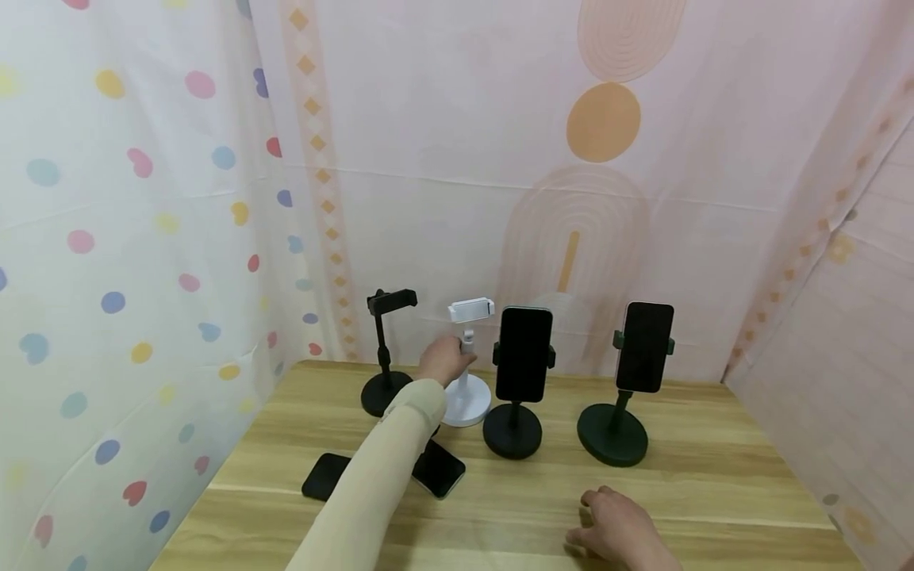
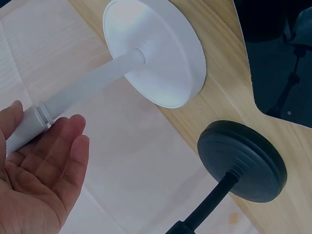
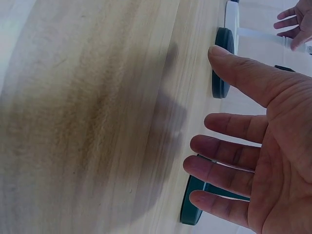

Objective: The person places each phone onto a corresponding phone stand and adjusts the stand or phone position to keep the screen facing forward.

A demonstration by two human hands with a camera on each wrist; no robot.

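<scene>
My left hand (image 1: 444,361) grips the ribbed collar on the stem of a white phone stand (image 1: 467,403). In the left wrist view, the thumb and fingers (image 2: 68,141) curl about that collar below the smooth upright. The stand's round base (image 2: 165,53) sits on the wooden table, and its clamp (image 1: 472,310) holds no phone. Over the front right of the table, my right hand (image 1: 617,530) is held with its fingers spread and nothing in them. Nearest to it is a dark green stand (image 1: 612,434) whose clamp carries a phone (image 1: 645,347).
A black stand (image 1: 385,388) with a bare clamp stands left of the white one. Another black stand (image 1: 512,432) bears a phone (image 1: 524,354). Two phones lie flat, one (image 1: 326,476) left of my left sleeve, one (image 1: 439,469) right of it. A curtain (image 1: 428,222) hangs behind the table.
</scene>
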